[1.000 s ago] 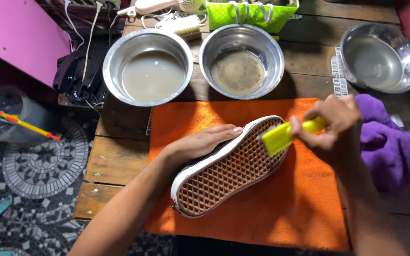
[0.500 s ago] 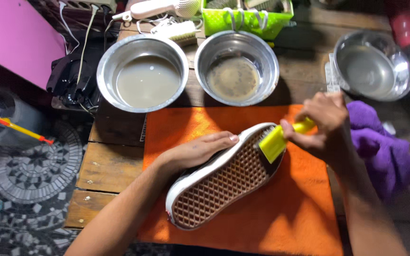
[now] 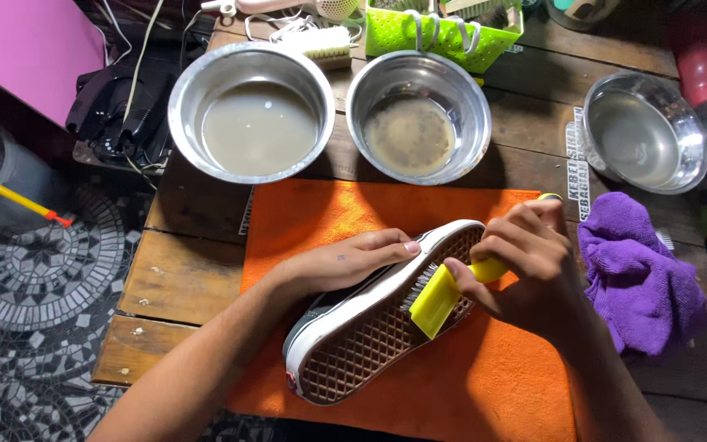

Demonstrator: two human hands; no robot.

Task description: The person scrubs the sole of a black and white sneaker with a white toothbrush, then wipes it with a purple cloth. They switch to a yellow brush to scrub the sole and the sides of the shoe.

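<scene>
Head view showed the shoe point(image 3: 374, 319) lying sole-up on the orange mat point(image 3: 321, 217) in the lower middle of the frame, its waffle sole tilted from lower left to upper right. The left hand point(image 3: 345, 262) lay flat along the white sidewall, fingers stretched toward the toe, pressing the shoe down rather than wrapping around it. The right hand point(image 3: 525, 262) was closed around the handle of a yellow brush point(image 3: 439, 296), bristles set against the sole's edge near the toe.

Compared with half a second before, the brush head had slid down from the very tip of the toe to a spot a little further along the sole, toward the middle of the frame. The left hand had kept its place on the sidewall, and the shoe had not shifted on the mat. To me that looked like a scrubbing stroke under way, the sole being worked from the toe backward.

Above the mat stood two steel bowls: one with cloudy water point(image 3: 251, 110) at upper left, one with a murkier residue point(image 3: 417, 115) beside it. A third bowl point(image 3: 644, 131) sat at upper right, and a purple cloth point(image 3: 640, 278) lay just right of the mat.
</scene>
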